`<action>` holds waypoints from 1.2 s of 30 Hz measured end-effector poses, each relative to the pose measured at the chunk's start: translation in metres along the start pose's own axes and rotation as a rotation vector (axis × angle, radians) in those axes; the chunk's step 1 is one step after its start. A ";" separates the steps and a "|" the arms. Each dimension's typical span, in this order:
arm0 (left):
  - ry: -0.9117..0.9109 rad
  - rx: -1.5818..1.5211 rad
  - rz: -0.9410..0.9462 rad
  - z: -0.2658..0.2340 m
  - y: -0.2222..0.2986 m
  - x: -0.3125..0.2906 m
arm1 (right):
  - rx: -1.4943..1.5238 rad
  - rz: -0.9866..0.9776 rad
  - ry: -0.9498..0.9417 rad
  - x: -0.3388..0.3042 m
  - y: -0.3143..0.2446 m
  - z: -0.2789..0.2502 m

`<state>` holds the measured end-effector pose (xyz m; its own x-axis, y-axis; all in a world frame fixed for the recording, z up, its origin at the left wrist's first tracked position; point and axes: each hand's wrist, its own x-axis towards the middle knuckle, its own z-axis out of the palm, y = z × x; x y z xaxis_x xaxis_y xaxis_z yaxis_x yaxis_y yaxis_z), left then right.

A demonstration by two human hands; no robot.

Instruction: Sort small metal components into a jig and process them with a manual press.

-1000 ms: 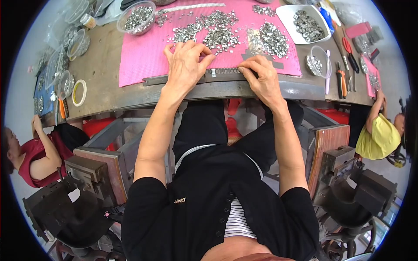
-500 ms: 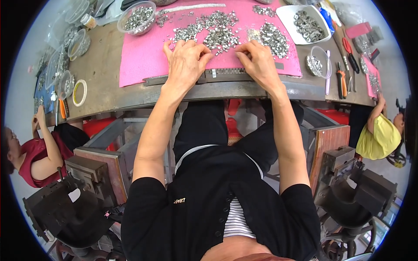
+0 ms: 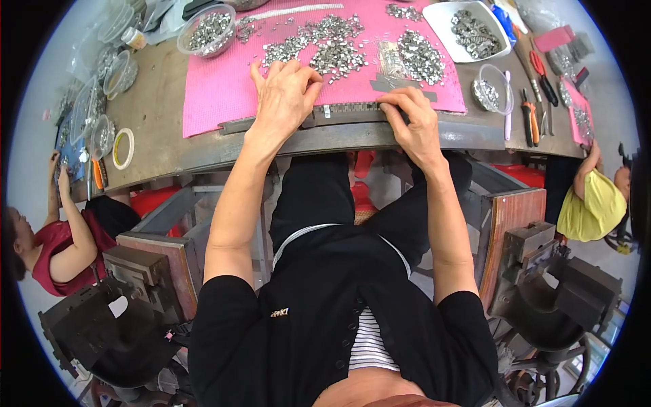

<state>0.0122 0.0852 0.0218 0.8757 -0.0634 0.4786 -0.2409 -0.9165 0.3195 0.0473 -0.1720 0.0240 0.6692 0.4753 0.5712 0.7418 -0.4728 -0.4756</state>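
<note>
My left hand (image 3: 281,98) rests over the pink mat (image 3: 217,88), fingers curled and thumb near the index fingertip; anything held there is too small to make out. My right hand (image 3: 412,119) is at the right part of a slotted metal bar (image 3: 349,112) along the mat's front edge. Its bent fingers and thumb come together on the bar, and what they hold is hidden. Small shiny metal pieces (image 3: 337,57) lie heaped just beyond my left hand. Another heap of metal pieces (image 3: 420,57) and some thin pins (image 3: 391,60) lie beyond my right hand.
A clear round tub (image 3: 207,30) of metal pieces is at back left, a white tray (image 3: 468,30) at back right. Orange-handled pliers (image 3: 530,119) and a small clear tub (image 3: 491,89) lie right. A tape roll (image 3: 123,148) lies left. People sit at both sides.
My right hand has drawn back toward me and slightly right, from the metal heaps to the bar, uncovering thin pins and a grey strip. My left hand has shifted slightly left.
</note>
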 end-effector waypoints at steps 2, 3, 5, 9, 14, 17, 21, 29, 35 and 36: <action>0.005 0.013 0.011 -0.001 0.002 0.001 | 0.185 0.188 0.024 0.000 0.001 0.002; 0.010 0.024 0.019 -0.001 0.003 0.002 | 0.192 0.224 0.025 0.001 -0.001 0.002; 0.036 -0.028 0.055 -0.001 0.014 0.002 | 0.182 0.262 0.057 -0.001 -0.001 0.008; 0.055 -0.121 0.194 0.013 0.043 0.004 | 0.240 0.371 0.106 -0.002 0.000 0.011; 0.192 -0.151 0.091 0.021 0.045 0.008 | 0.235 0.310 0.105 -0.002 0.002 0.011; 0.187 -0.147 0.027 0.014 0.039 0.007 | 0.208 0.272 0.082 -0.002 0.004 0.009; 0.196 -0.187 0.066 0.012 0.040 0.000 | 0.267 0.305 0.032 0.015 0.009 0.001; 0.124 -0.246 0.141 0.030 0.062 -0.014 | 0.192 0.280 -0.416 0.052 0.022 -0.008; 0.136 -0.266 0.143 0.032 0.060 -0.015 | 0.114 0.175 -0.448 0.052 0.025 -0.005; 0.138 -0.279 0.146 0.033 0.059 -0.015 | 0.138 0.165 -0.371 0.049 0.021 -0.005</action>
<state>-0.0017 0.0188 0.0069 0.7633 -0.1148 0.6358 -0.4816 -0.7571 0.4414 0.0947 -0.1626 0.0455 0.7308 0.6487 0.2124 0.6056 -0.4727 -0.6402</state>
